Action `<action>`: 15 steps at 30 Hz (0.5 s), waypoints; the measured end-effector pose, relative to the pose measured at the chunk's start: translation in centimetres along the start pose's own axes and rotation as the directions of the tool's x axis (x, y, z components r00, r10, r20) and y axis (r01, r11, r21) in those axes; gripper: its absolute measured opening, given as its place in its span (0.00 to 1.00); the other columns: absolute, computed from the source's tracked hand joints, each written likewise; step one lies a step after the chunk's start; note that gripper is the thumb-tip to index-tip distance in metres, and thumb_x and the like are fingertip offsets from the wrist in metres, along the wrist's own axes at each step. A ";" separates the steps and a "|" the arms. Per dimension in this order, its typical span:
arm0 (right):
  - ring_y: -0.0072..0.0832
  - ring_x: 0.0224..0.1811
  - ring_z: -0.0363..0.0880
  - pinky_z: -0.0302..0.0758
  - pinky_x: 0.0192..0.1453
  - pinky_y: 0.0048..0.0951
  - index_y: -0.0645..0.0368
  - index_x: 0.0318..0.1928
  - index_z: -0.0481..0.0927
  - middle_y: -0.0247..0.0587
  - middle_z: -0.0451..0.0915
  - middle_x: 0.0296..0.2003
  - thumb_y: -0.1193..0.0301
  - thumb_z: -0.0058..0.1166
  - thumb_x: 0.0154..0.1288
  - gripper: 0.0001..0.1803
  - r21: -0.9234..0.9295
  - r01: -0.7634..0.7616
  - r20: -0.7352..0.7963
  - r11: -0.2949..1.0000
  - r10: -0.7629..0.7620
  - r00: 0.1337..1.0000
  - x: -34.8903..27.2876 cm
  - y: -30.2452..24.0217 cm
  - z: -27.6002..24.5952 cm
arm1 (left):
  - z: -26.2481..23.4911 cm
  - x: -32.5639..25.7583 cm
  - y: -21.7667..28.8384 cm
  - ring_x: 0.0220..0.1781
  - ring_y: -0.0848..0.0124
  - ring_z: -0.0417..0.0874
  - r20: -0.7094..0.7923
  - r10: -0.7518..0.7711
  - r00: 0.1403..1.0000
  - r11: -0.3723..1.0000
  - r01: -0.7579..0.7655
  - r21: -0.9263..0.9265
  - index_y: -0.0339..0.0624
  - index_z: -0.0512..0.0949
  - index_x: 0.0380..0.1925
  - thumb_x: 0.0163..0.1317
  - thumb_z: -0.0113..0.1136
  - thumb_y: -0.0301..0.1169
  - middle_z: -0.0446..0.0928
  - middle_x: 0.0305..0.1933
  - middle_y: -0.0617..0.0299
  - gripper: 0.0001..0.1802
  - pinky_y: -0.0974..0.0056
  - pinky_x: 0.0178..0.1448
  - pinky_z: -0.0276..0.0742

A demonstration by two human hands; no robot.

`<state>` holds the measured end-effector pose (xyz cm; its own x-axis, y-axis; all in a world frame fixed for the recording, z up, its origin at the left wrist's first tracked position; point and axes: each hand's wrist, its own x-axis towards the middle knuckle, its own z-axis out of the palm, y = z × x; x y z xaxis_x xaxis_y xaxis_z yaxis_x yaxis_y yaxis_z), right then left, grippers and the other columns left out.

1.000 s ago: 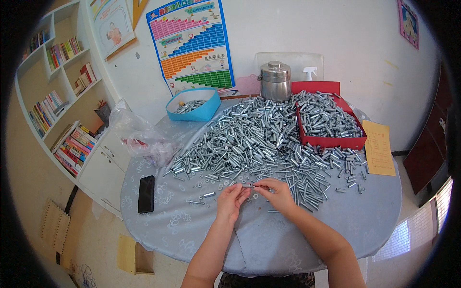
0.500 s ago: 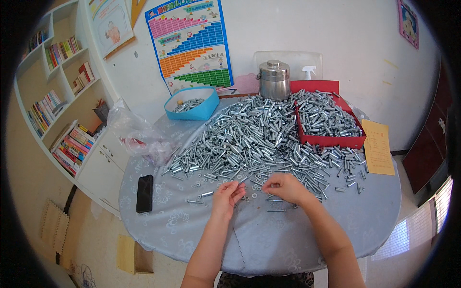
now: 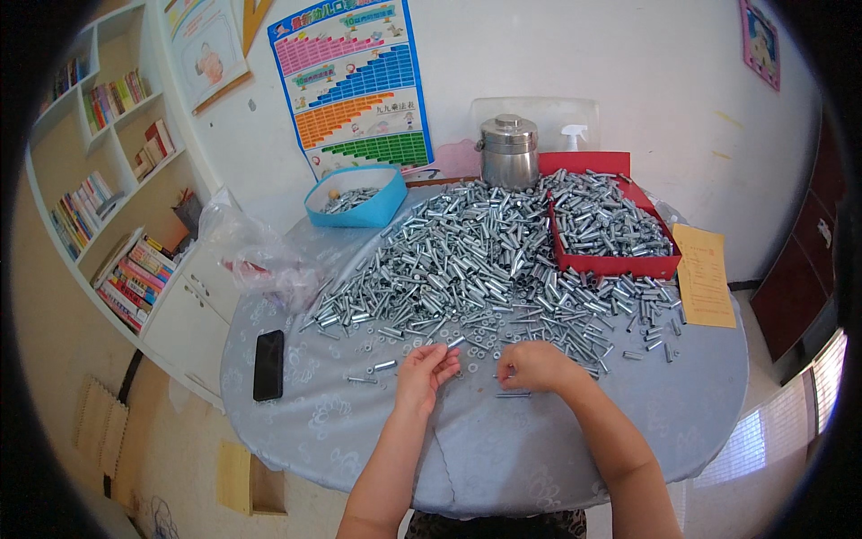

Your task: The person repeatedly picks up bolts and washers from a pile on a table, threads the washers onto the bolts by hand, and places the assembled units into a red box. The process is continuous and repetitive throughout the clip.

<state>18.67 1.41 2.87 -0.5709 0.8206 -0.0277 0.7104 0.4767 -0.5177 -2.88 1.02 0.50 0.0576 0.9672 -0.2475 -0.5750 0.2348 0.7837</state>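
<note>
Currently, the left hand (image 3: 424, 370) pinches a metal sleeve (image 3: 456, 341) between fingertips; a slack grip could drop it among washers (image 3: 473, 366) just rightward. Further right, the right hand (image 3: 537, 366) curls, contents hidden; a careless sweep could roll the bolt (image 3: 514, 395) on its near side.

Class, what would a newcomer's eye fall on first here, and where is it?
Probably the great heap of silvery metal parts across the middle of the table, with a red box of more at its right. At its near edge, the left hand holds a small metal piece. Behind, a colourful poster hangs on the wall.
</note>
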 end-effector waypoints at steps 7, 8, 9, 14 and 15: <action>0.13 0.29 0.72 0.68 0.33 0.14 0.61 0.32 0.77 0.28 0.76 0.27 0.77 0.58 0.53 0.05 0.826 0.055 -0.232 0.561 0.250 0.940 0.8 -0.4 -0.6 | 0.4 -0.2 -0.3 0.32 0.67 0.80 0.055 -0.050 0.997 0.997 0.047 0.060 0.32 0.72 0.34 0.56 0.56 0.25 0.77 0.34 0.48 0.08 0.66 0.38 0.80; 0.12 0.29 0.72 0.68 0.33 0.14 0.61 0.33 0.77 0.28 0.76 0.27 0.76 0.58 0.53 0.05 0.843 0.070 -0.234 0.534 0.246 0.941 0.9 -0.3 -0.5 | 0.4 -0.1 -0.4 0.32 0.67 0.80 0.066 -0.067 0.996 0.996 0.063 0.062 0.32 0.72 0.34 0.56 0.56 0.25 0.77 0.34 0.48 0.08 0.66 0.38 0.80; 0.12 0.29 0.72 0.68 0.33 0.14 0.61 0.33 0.77 0.28 0.77 0.27 0.75 0.58 0.53 0.06 0.858 0.086 -0.237 0.506 0.242 0.941 1.0 -0.2 -0.4 | 0.4 -0.1 -0.5 0.32 0.67 0.80 0.077 -0.084 0.994 0.995 0.079 0.065 0.33 0.72 0.34 0.56 0.56 0.25 0.77 0.35 0.48 0.08 0.66 0.39 0.80; 0.11 0.28 0.71 0.67 0.32 0.13 0.60 0.34 0.78 0.27 0.77 0.27 0.74 0.58 0.54 0.07 0.882 0.082 -0.216 0.465 0.244 0.945 1.0 -0.4 -0.2 | 0.3 -0.1 -0.7 0.33 0.67 0.80 0.124 -0.122 0.985 0.992 0.117 0.044 0.34 0.72 0.33 0.56 0.56 0.25 0.77 0.35 0.48 0.07 0.65 0.40 0.80; 0.11 0.28 0.71 0.67 0.32 0.13 0.60 0.34 0.78 0.26 0.77 0.27 0.73 0.58 0.54 0.07 0.878 0.076 -0.211 0.472 0.240 0.948 1.0 -0.4 -0.2 | 0.2 -0.1 -0.7 0.33 0.67 0.80 0.131 -0.125 0.983 0.992 0.122 0.033 0.34 0.72 0.34 0.56 0.56 0.25 0.77 0.35 0.48 0.07 0.65 0.40 0.80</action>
<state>17.89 2.07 3.25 -0.2834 0.9585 0.0297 -0.0695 0.0103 -0.9975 -2.33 0.80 0.03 0.2357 0.9346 -0.2665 -0.5367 0.3538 0.7660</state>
